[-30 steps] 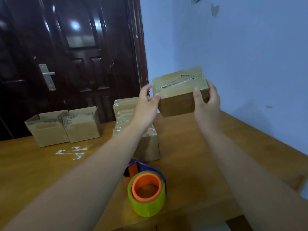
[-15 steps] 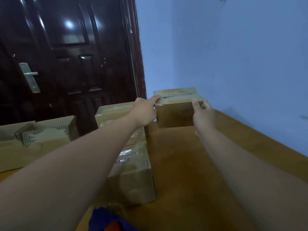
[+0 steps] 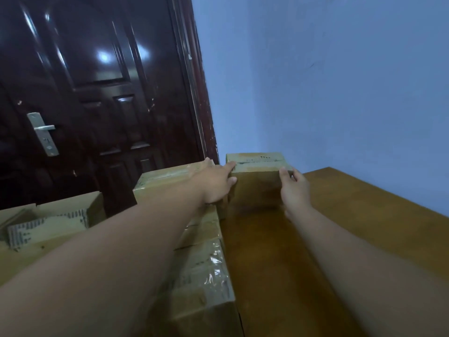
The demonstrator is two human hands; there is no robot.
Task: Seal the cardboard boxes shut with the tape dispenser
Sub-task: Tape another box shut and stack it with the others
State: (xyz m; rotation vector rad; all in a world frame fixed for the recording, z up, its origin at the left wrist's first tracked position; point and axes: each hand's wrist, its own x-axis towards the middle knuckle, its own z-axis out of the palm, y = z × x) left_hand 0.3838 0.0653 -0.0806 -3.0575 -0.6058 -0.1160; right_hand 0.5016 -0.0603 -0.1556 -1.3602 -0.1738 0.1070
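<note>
Head cam, only view I've got: sealed cardboard box [image 3: 255, 188] sits at the far end of the counter [image 3: 364, 215], close to the blue wall [image 3: 340, 81], just right of a row of taped boxes [image 3: 201, 263]. It looks set down, but the bottom edge is in shade so I can't swear to it. Left hand [image 3: 216, 183] lies flat on the box's left side w/ fingers [image 3: 230, 165] straight, index tip on the top edge, pressing rather than gripping. Right hand [image 3: 295, 190] wraps the near right corner, thumb up the near face and the rest bent round the side, so a light hold. Step, as I read it: parking a finished box w/ the other done ones. Next move, imo: let go w/ both hands, pull back, go for the open box [image 3: 48, 222] at left by the dark door [image 3: 97, 93], fold its flaps down. Tape dispenser is out of frame, so it needs finding first. Orientation: box is upright, top face up, long axis running left-right across my view, and the tape seam on top runs along that same axis.
</note>
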